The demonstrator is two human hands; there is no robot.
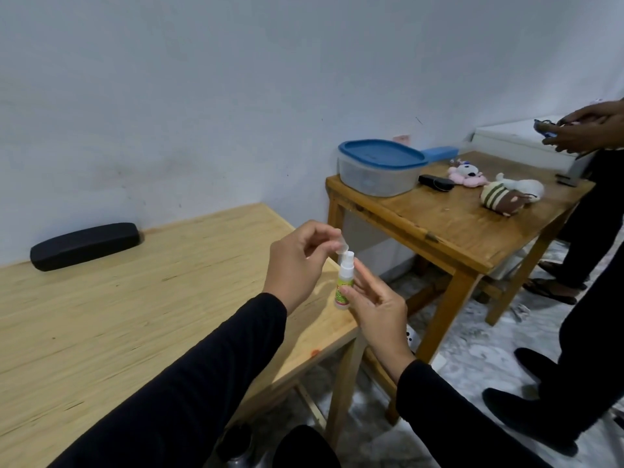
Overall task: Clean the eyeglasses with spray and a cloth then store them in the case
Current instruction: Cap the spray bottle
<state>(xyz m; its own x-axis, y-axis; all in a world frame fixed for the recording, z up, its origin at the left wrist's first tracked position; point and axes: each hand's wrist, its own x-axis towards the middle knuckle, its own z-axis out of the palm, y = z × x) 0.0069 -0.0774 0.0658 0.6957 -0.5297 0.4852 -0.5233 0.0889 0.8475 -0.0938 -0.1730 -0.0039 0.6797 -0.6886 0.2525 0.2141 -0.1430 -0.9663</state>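
Right hand [374, 302] holds bottle [344, 282]; left hand [300, 261] seemingly pinches cap [342, 244].

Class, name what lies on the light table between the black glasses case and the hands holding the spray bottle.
Only bare tabletop, seen in the head view.

Long black sleeves [189, 383] — both arms — bare hands [297, 261].
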